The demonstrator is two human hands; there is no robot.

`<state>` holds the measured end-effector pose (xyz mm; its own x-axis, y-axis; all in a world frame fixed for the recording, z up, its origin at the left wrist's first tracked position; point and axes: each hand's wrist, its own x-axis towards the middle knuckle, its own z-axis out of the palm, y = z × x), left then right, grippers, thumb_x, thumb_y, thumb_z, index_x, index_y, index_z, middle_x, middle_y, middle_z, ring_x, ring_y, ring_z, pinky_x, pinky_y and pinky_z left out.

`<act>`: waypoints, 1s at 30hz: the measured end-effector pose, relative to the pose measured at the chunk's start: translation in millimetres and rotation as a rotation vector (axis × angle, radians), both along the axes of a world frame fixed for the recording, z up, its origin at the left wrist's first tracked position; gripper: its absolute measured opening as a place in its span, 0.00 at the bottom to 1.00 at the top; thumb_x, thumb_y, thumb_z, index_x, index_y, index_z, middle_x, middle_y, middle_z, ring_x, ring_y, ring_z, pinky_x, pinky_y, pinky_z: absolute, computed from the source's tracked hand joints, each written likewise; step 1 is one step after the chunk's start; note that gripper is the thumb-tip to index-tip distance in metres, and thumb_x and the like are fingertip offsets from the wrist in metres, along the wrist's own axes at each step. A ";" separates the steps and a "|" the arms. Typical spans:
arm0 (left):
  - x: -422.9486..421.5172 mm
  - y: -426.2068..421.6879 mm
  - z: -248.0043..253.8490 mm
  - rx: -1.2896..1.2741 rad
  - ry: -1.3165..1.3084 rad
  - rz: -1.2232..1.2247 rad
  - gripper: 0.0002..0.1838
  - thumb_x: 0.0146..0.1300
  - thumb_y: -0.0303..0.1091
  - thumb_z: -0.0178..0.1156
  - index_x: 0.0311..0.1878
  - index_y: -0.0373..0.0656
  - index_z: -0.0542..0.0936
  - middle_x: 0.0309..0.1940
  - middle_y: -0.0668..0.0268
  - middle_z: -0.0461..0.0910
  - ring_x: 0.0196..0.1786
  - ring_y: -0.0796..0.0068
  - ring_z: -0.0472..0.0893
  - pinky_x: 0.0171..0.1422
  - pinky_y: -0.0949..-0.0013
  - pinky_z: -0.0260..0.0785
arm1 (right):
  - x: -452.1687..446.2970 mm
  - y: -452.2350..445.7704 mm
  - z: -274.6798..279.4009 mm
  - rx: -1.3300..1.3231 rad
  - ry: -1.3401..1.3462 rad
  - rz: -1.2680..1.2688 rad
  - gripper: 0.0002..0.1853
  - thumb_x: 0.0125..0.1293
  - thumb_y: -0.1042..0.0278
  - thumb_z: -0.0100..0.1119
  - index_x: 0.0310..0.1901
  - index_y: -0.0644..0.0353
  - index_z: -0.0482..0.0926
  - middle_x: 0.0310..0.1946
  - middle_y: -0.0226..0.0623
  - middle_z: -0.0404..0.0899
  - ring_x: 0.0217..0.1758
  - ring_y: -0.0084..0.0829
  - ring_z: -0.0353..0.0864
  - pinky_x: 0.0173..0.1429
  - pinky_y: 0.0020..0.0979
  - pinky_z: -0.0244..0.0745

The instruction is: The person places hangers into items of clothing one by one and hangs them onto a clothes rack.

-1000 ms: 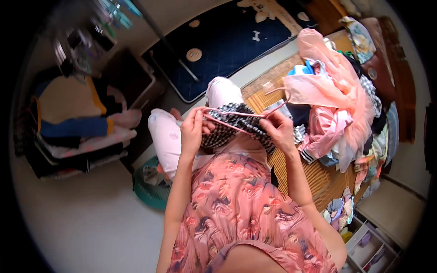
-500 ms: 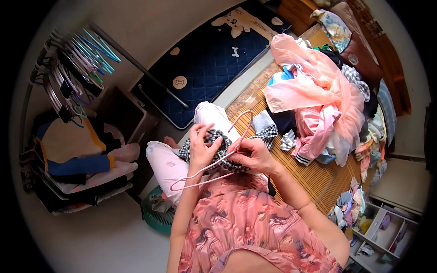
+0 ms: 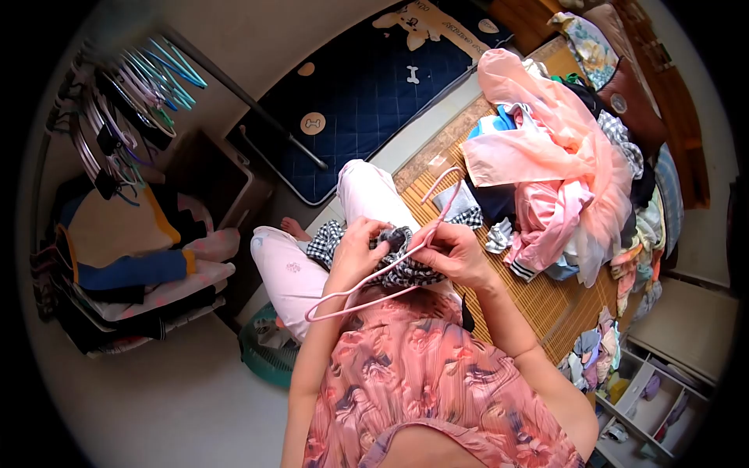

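Note:
A black-and-white checked garment (image 3: 323, 241) lies bunched across my lap, its gathered opening between my two hands. My left hand (image 3: 359, 251) is closed on the left edge of that opening, thumb pressed against the cloth. On the other side my right hand (image 3: 456, 253) pinches the garment's edge together with a pink clothes hanger (image 3: 355, 293). The hanger slants across the garment, its hook pointing up and away from me, its wide end over my left forearm. Part of the hanger is hidden behind my right fingers.
A pile of clothes (image 3: 546, 179) covers the bamboo mat (image 3: 507, 312) at right. Empty hangers (image 3: 117, 117) and folded-over clothes (image 3: 125, 265) hang at left. A green basket (image 3: 261, 355) stands on the floor near my leg. A divided drawer (image 3: 647, 398) holds small items at lower right.
My left hand has gone from spread fingers above the garment to gripping its edge. Both hands and the hanger have shifted slightly right in view, and the garment's opening is more gathered.

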<state>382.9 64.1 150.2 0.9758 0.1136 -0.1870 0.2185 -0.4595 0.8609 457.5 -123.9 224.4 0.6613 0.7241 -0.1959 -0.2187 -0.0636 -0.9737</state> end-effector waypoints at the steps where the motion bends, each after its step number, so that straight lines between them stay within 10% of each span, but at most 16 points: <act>1: -2.5 4.1 -4.6 0.053 0.025 -0.029 0.14 0.50 0.32 0.63 0.42 0.40 0.80 0.39 0.59 0.77 0.48 0.59 0.77 0.54 0.63 0.69 | 1.2 -2.2 -0.2 -0.022 -0.030 -0.009 0.06 0.61 0.79 0.61 0.41 0.65 0.78 0.32 0.26 0.78 0.35 0.13 0.74 0.39 0.17 0.70; 5: -12.8 31.0 -4.9 0.052 -0.146 0.343 0.07 0.50 0.25 0.56 0.34 0.37 0.76 0.38 0.58 0.79 0.46 0.56 0.77 0.52 0.62 0.69 | 20.8 -22.2 -13.6 -0.080 -0.237 -0.357 0.05 0.63 0.77 0.61 0.40 0.65 0.78 0.32 0.26 0.78 0.33 0.14 0.73 0.38 0.17 0.70; 9: -7.2 36.9 36.2 0.123 -0.191 0.212 0.07 0.54 0.27 0.56 0.35 0.36 0.72 0.38 0.52 0.79 0.42 0.56 0.79 0.48 0.61 0.69 | 29.5 -22.2 -34.8 -0.291 -0.256 -0.394 0.05 0.63 0.75 0.61 0.39 0.66 0.79 0.27 0.21 0.73 0.29 0.11 0.67 0.34 0.15 0.64; 16: -11.6 35.0 10.8 -0.726 0.085 0.309 0.18 0.60 0.36 0.63 0.49 0.36 0.75 0.39 0.68 0.79 0.40 0.79 0.76 0.46 0.74 0.69 | 41.1 -33.7 -25.8 -0.148 -0.282 -0.417 0.06 0.64 0.74 0.58 0.42 0.65 0.79 0.28 0.19 0.72 0.27 0.10 0.63 0.32 0.15 0.57; 30: -32.1 47.9 21.7 -0.379 0.022 0.135 0.22 0.47 0.20 0.68 0.48 0.37 0.78 0.36 0.74 0.76 0.41 0.85 0.74 0.47 0.80 0.67 | 73.2 -7.3 -24.7 -0.160 -0.816 -0.212 0.04 0.57 0.80 0.60 0.33 0.62 0.83 0.30 0.36 0.80 0.36 0.30 0.78 0.41 0.28 0.71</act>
